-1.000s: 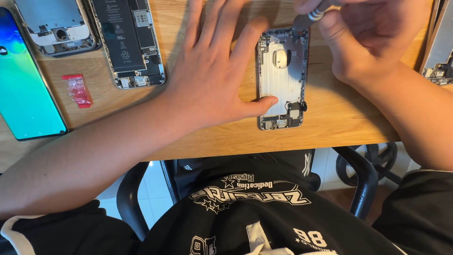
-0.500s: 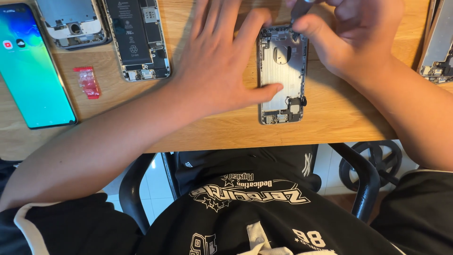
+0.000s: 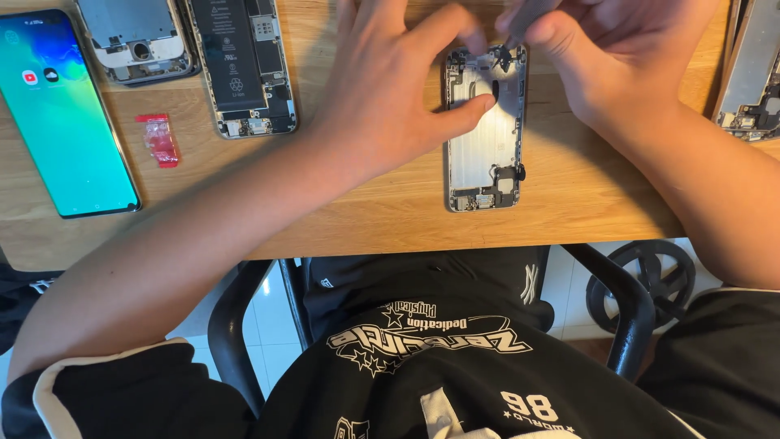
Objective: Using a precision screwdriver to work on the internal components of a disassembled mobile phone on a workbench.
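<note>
A silver, gutted smartphone rear housing [image 3: 483,130] lies flat on the light wooden tabletop [image 3: 390,211], lengthwise between the two hands. The left hand [image 3: 390,77] is spread open beside it, thumb pressed on the housing's left side and a fingertip at its top corner, steadying it without gripping. The right hand [image 3: 617,57] is bunched at the housing's top edge, fingers pinched around a thin dark tool [image 3: 505,55] whose kind cannot be made out. Left of the left hand lies an opened phone with a black battery [image 3: 241,69], then a small red plastic piece [image 3: 160,140], another stripped grey phone frame [image 3: 140,39], and a lit smartphone with a teal screen [image 3: 67,110]. Beyond the right forearm sits a further dismantled phone part [image 3: 751,73].
</note>
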